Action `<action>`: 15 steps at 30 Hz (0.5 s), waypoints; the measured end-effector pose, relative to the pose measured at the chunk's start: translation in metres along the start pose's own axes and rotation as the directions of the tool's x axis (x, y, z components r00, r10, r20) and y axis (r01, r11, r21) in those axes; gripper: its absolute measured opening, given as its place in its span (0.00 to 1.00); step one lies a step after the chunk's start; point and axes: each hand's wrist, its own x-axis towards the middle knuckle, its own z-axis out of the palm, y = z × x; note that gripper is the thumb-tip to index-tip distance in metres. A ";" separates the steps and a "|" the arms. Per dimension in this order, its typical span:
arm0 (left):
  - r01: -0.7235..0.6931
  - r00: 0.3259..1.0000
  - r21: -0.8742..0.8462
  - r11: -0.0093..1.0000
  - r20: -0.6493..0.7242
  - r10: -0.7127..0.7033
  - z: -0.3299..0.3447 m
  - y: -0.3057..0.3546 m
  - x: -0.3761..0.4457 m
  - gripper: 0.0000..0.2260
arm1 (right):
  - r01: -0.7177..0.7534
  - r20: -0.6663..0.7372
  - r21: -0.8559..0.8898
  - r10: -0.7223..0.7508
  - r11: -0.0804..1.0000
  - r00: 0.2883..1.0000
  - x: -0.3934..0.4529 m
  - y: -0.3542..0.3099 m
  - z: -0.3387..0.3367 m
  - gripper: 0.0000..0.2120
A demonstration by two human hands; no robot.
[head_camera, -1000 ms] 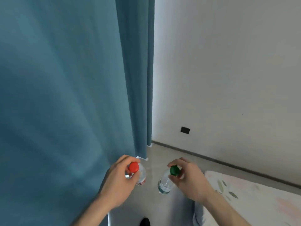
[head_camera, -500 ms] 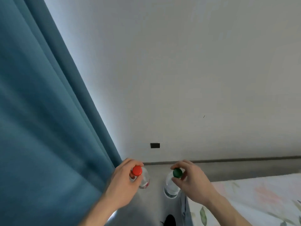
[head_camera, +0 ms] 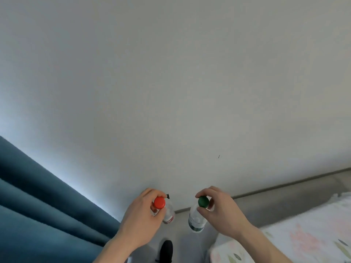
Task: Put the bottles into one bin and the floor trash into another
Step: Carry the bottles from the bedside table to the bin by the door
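Note:
My left hand (head_camera: pixel 139 223) grips a clear plastic bottle with a red cap (head_camera: pixel 159 203) by its neck, the bottle hanging down over the grey floor. My right hand (head_camera: pixel 222 213) pinches the neck of a second clear bottle with a green cap (head_camera: pixel 203 201) and a green label. Both bottles hang upright, side by side, a short gap between them. No bin and no floor trash is in view.
A plain white wall (head_camera: pixel 190 92) fills most of the view, with a grey skirting (head_camera: pixel 284 186) at its foot. A teal curtain (head_camera: pixel 38 205) hangs at the lower left. A bed with a floral cover (head_camera: pixel 303 234) lies at the lower right. A dark shoe (head_camera: pixel 166 250) stands on the floor below.
The view has swung to the right: the curtain has slid to the lower left and the wall now fills the frame. Both hands keep the same hold on the bottles.

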 end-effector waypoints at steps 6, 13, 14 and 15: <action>-0.126 0.985 -0.021 0.992 0.119 0.128 0.005 0.003 0.096 0.10 | -0.145 -0.096 0.030 0.147 0.989 0.984 0.048 0.020 -0.016 0.11; -0.296 0.914 -0.011 0.955 0.288 0.287 0.028 0.023 0.196 0.09 | -0.292 -0.245 0.086 0.304 0.953 0.921 0.085 0.035 -0.038 0.11; -0.326 0.897 -0.011 0.945 0.314 0.312 0.033 0.029 0.206 0.09 | -0.319 -0.255 0.088 0.331 0.944 0.908 0.085 0.039 -0.041 0.11; -0.349 0.880 -0.020 0.937 0.338 0.335 0.037 0.037 0.214 0.09 | -0.342 -0.269 0.099 0.356 0.935 0.895 0.084 0.042 -0.045 0.11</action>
